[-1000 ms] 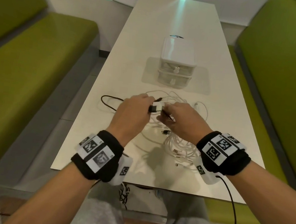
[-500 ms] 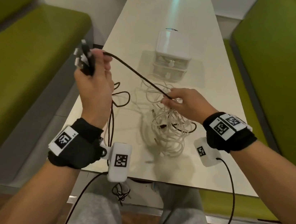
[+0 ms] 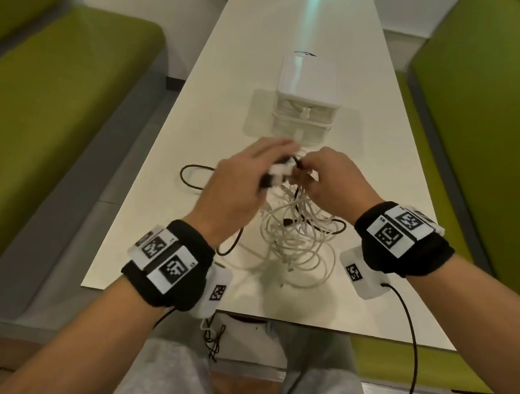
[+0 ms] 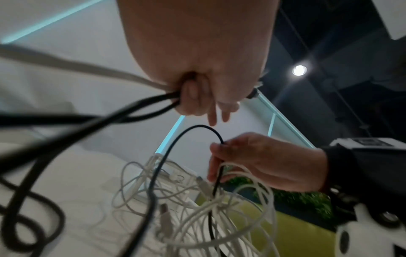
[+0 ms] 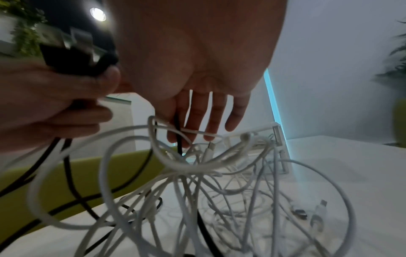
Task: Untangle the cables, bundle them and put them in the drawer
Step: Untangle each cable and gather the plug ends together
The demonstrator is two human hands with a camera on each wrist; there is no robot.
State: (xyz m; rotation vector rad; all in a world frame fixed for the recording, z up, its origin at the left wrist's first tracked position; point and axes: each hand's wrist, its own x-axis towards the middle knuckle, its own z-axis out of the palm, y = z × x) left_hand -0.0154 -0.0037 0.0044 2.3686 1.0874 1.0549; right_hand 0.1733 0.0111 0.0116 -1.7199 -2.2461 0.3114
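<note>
A white table runs between two green benches, seen from above. Left of the drawer unit and nearer the viewer, a loop of black cable lies on the table. The left hand hovers just in front of the drawer unit, fingers curled around a folded bunch of black cable and its plug, with a white piece among them. Below the hands, a tangle of white cables hangs and piles onto the table. The right hand, almost touching the left, pinches a black cable strand between thumb and forefinger, its other fingers loosely extended. Behind both hands stands the small white drawer unit, both drawers pushed in.
</note>
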